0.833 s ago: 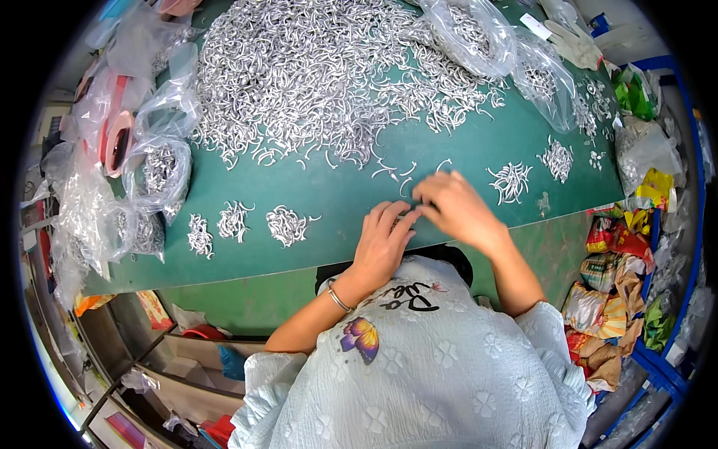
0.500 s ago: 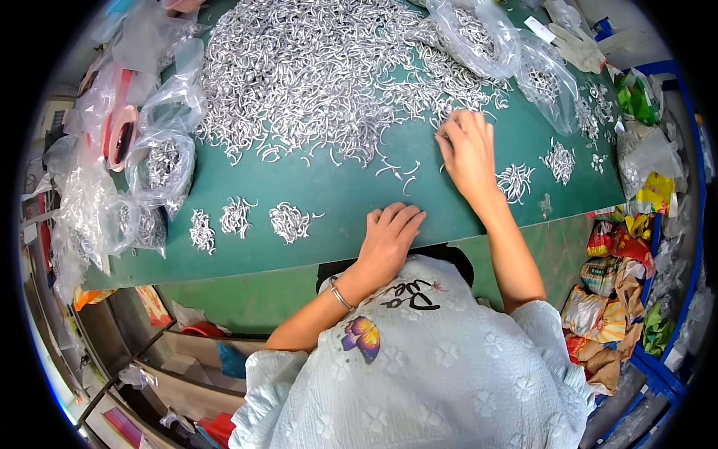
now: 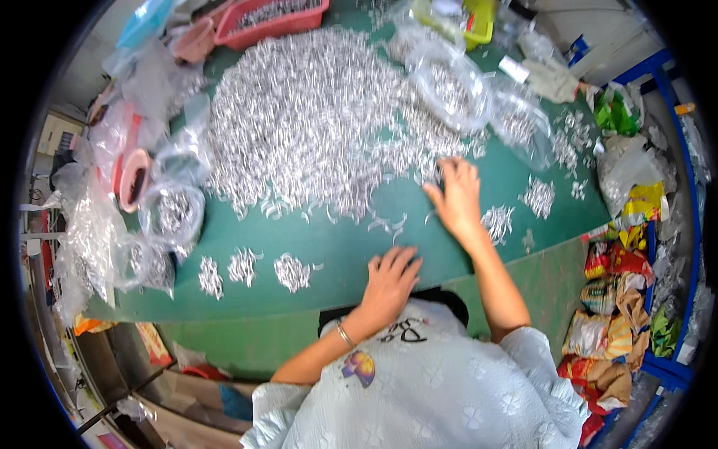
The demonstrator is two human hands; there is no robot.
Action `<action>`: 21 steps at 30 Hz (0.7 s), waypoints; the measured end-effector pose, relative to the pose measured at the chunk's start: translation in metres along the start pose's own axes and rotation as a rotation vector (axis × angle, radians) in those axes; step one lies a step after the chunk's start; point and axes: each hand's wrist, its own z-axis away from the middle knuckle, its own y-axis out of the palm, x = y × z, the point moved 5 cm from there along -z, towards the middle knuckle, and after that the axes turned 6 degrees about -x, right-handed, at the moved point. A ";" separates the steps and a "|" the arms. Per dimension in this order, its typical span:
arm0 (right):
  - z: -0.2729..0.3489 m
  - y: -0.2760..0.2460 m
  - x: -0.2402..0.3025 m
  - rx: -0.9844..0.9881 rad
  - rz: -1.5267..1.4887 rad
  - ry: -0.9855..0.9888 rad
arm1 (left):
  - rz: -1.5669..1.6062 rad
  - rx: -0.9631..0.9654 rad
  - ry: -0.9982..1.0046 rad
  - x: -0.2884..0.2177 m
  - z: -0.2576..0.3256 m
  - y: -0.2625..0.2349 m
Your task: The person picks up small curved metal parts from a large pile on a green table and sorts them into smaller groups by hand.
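A large heap of small curved silvery metal pieces [image 3: 299, 112] covers the back middle of the green table [image 3: 351, 262]. At the heap's near right edge, my right hand [image 3: 458, 196] reaches down with its thumb apart from its fingers, the fingertips touching or just over loose pieces. Nothing shows in its grasp, though motion blurs it a little. My left hand [image 3: 390, 278] rests near the table's front edge, fingers loosely spread and holding nothing. Close to my right wrist lies a small pile of the pieces [image 3: 497, 223]. Another small pile [image 3: 292, 272] sits left of my left hand.
Clear plastic bags of pieces [image 3: 176, 213] crowd the table's left side; more open bags [image 3: 449, 86] lie at the back right. A red tray [image 3: 269, 22] and a yellow-green tray [image 3: 479, 22] stand at the back. Colourful packages [image 3: 598, 329] fill a blue-framed rack on the right.
The whole view has tilted, so the table sits lower and the back trays show. My right hand's curled fingers have straightened at the heap's edge. My left hand stays near the front edge.
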 end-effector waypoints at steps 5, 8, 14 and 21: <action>0.022 0.011 0.029 0.110 -0.072 -0.090 | 0.131 -0.044 -0.001 0.006 0.000 0.002; 0.026 0.018 0.037 0.107 -0.245 -0.216 | 0.127 -0.073 0.016 0.007 0.001 0.001; -0.004 0.028 0.022 0.204 -0.711 0.162 | 0.148 -0.092 0.031 0.007 0.001 -0.001; -0.024 0.005 0.012 0.088 -0.394 0.011 | 0.177 -0.117 0.019 0.010 0.003 -0.002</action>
